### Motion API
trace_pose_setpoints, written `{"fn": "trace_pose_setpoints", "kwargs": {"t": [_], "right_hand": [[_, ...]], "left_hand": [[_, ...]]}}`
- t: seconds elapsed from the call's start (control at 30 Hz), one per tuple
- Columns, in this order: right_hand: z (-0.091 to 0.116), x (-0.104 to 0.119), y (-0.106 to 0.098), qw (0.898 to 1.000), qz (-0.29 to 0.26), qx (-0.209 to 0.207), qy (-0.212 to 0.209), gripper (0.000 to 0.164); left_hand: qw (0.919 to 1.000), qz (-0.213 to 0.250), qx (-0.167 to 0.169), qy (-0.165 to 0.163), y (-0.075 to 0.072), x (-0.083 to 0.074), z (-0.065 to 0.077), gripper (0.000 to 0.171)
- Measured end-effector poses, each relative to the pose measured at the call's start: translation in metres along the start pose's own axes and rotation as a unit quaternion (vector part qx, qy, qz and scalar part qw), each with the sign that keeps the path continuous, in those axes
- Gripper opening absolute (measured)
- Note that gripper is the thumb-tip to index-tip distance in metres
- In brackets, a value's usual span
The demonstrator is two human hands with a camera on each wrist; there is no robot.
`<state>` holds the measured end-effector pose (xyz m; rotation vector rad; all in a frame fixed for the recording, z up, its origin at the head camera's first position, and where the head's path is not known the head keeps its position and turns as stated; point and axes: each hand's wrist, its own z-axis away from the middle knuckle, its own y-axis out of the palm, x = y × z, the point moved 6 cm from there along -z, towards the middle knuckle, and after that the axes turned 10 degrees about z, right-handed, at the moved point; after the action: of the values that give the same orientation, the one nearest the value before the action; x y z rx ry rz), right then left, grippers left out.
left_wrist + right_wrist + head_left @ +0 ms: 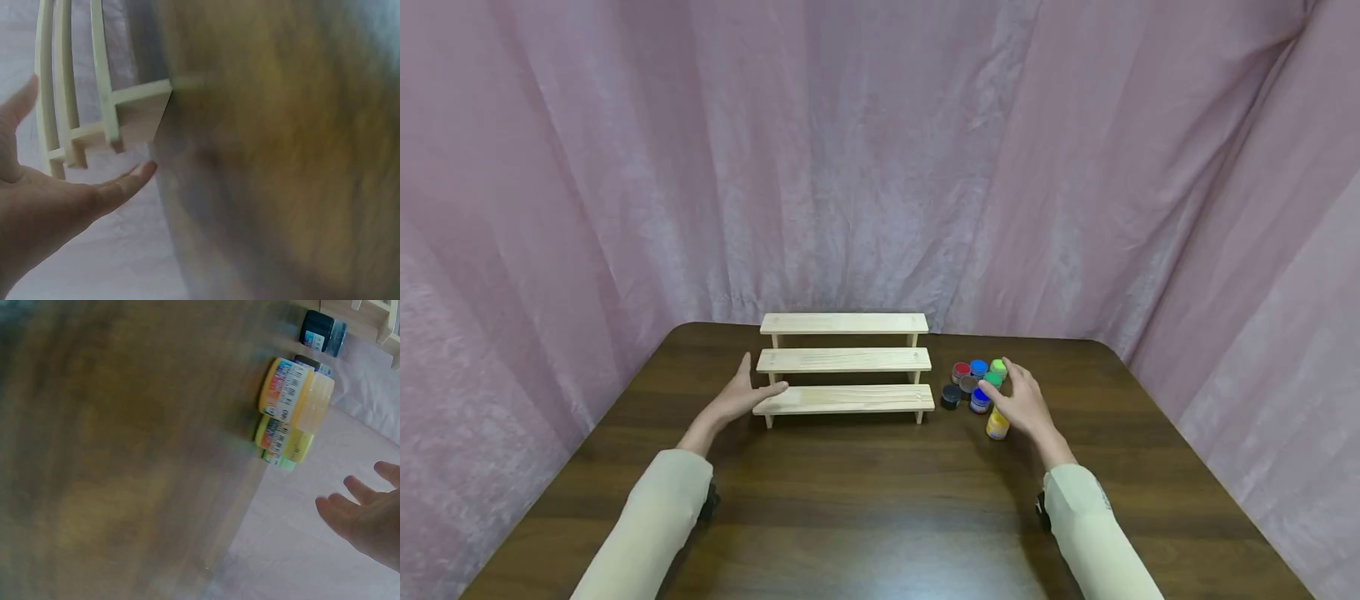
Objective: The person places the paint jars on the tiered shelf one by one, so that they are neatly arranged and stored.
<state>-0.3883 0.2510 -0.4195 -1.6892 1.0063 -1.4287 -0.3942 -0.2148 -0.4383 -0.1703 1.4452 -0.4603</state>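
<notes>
A three-tier shelf of pale wood (844, 360) stands at the back of the table. My left hand (739, 402) is at the shelf's left end, thumb spread away from the fingers and nothing held; the left wrist view shows the shelf's side (144, 112) just past the fingers. To the right of the shelf stands a cluster of small paint jars with lids of several colours, among them a black jar (951, 397) and a dark blue jar (980, 401). My right hand (1027, 407) hovers beside them, fingers apart, with a yellow jar (997, 426) nearest and partly hidden by it.
The dark brown wooden table (865, 492) spreads out in front of the shelf and jars. Pink curtains (880, 167) hang right behind its back edge and along the right side.
</notes>
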Motion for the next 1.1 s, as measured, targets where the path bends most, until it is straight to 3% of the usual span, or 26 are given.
{"fn": "trace_pose_setpoints", "kwargs": {"t": [0.2, 0.47, 0.63, 0.9, 1.1], "right_hand": [[0.015, -0.014, 0.006, 0.993, -0.103, -0.013, 0.057, 0.065], [0.021, -0.023, 0.015, 0.978, -0.185, 0.0, 0.092, 0.054], [0.023, -0.027, 0.015, 0.971, -0.21, 0.0, 0.111, 0.05], [0.04, -0.036, 0.008, 0.973, -0.196, -0.004, 0.126, 0.045], [0.05, -0.044, 0.008, 0.964, -0.228, 0.029, 0.135, 0.045]], "left_hand": [[0.9968, 0.071, -0.008, -0.035, 0.011, 0.019, 0.005, 0.097], [0.9923, 0.113, -0.033, -0.04, 0.012, 0.028, 0.007, 0.071], [0.9892, 0.133, -0.038, -0.048, 0.012, 0.03, 0.006, 0.07], [0.9857, 0.157, -0.026, -0.057, 0.022, 0.032, 0.007, 0.067], [0.9838, 0.167, -0.022, -0.062, 0.026, 0.033, 0.01, 0.067]]}}
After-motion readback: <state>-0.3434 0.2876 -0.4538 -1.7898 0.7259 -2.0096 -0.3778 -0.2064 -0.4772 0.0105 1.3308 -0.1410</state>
